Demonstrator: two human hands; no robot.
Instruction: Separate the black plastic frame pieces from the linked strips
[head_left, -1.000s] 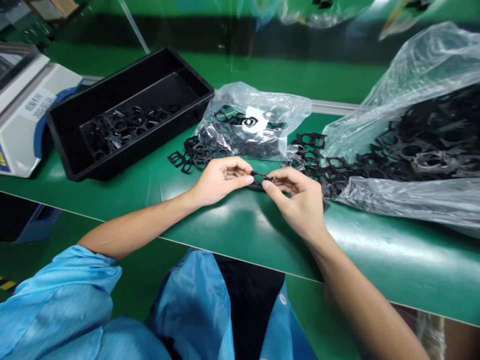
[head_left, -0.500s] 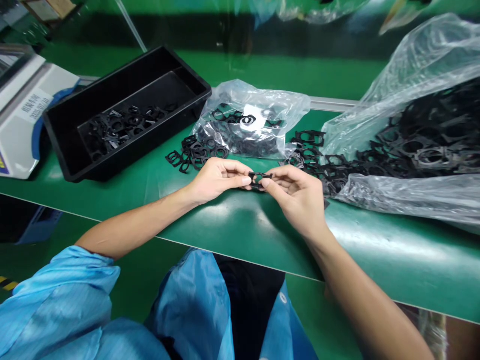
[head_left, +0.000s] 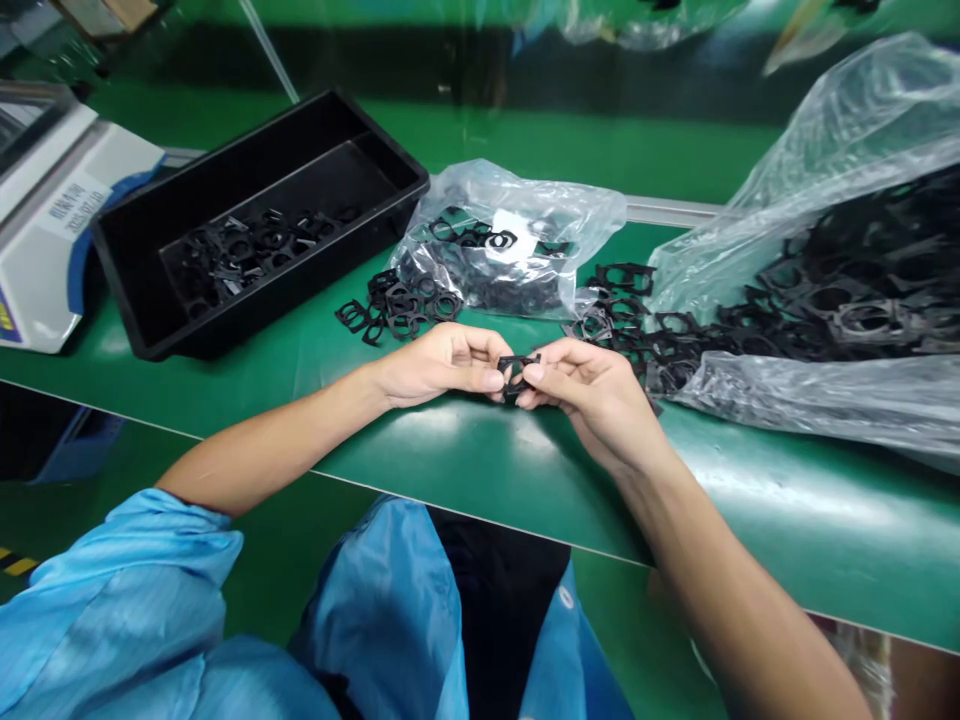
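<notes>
Clock centred on the held black part [head_left: 520, 359]. Near table [head_left: 465, 455] edge runs 8 to 4, passing 6, a strip of green surface between it and the hands. Left hand [head_left: 439, 365] at 9, right hand [head_left: 604, 395] at 3: both grips pinching the one part over the table. Loose pile [head_left: 405, 302] at 10, beyond left hand. Spilled parts [head_left: 615, 315] at 2, by the large clear bag [head_left: 840, 125], heaped with black parts. Small clear bag [head_left: 596, 212] at 12: black parts, white label [head_left: 515, 230]. Black tray [head_left: 225, 335] farther at 10, parts toward its 8 o'clock end.

The desk [head_left: 465, 460] is carrying a white machine [head_left: 37, 275], a black box [head_left: 300, 282], a small bag [head_left: 592, 215] and a big bag [head_left: 825, 397]; black parts [head_left: 394, 297] are lying beside both.
</notes>
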